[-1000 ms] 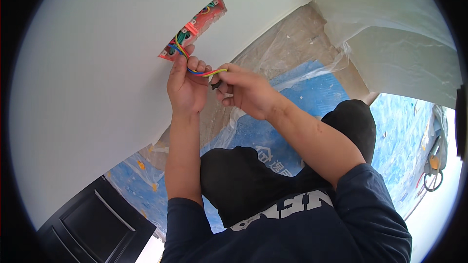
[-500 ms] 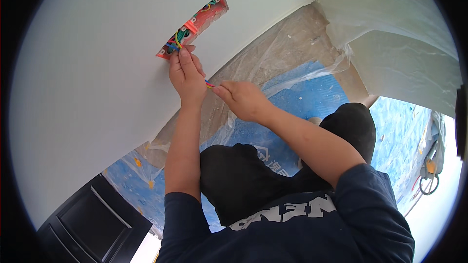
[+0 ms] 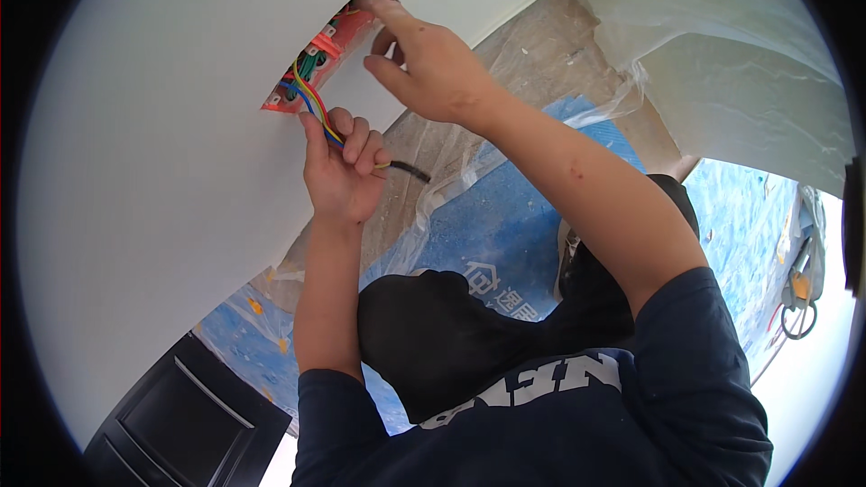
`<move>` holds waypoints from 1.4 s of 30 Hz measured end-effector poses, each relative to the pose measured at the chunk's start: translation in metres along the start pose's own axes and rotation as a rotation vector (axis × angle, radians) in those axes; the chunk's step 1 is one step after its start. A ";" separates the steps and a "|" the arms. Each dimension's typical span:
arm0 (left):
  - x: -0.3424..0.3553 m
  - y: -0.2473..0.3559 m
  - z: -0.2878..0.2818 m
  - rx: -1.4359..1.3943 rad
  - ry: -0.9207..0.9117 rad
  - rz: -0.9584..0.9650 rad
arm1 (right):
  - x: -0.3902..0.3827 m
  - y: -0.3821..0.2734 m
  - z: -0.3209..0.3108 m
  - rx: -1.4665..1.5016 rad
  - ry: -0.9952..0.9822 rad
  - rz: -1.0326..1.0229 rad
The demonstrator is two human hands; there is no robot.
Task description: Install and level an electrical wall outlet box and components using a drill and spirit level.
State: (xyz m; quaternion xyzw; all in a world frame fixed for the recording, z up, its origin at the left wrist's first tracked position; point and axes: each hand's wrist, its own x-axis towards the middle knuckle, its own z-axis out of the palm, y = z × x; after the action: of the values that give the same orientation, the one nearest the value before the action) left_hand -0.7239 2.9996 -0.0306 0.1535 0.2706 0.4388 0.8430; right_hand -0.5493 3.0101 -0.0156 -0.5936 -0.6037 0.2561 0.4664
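Note:
A long red junction box (image 3: 347, 36) with several compartments of coloured wires is set into the white wall. My left hand (image 3: 343, 171) is closed around a bundle of red, yellow and blue wires (image 3: 313, 99) hanging from the box's lower end; their black-covered end (image 3: 413, 171) sticks out to the right of that hand. My right hand (image 3: 437, 68) is at the box's upper end, index fingertip inside by green wires, thumb and other fingers apart, with nothing visible held.
Dusty plastic sheeting (image 3: 631, 81) and blue floor protection (image 3: 478, 225) lie along the wall's base, below my bent knees. A black panelled piece (image 3: 180, 415) is at lower left. A grey bag-like item with a black ring (image 3: 803, 261) is at far right.
My right hand has let go of the wire bundle and moved up to the box's upper end. My left hand still grips the bundle, now showing its black-covered end.

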 end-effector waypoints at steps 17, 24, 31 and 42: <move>0.007 0.005 -0.023 0.244 0.113 0.049 | 0.000 -0.001 0.021 0.136 0.045 0.169; -0.001 0.008 -0.023 0.253 0.134 0.054 | 0.024 -0.004 0.021 -0.045 0.154 0.099; -0.004 0.007 -0.018 0.240 0.147 0.064 | 0.027 0.006 0.023 -0.496 0.455 -0.174; -0.005 0.009 -0.026 0.249 0.139 0.090 | -0.006 0.037 0.015 -0.568 0.340 -0.420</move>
State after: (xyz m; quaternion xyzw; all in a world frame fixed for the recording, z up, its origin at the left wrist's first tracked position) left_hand -0.7474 3.0017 -0.0454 0.2378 0.3735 0.4489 0.7762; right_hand -0.5456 3.0137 -0.0552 -0.5964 -0.6732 -0.1240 0.4192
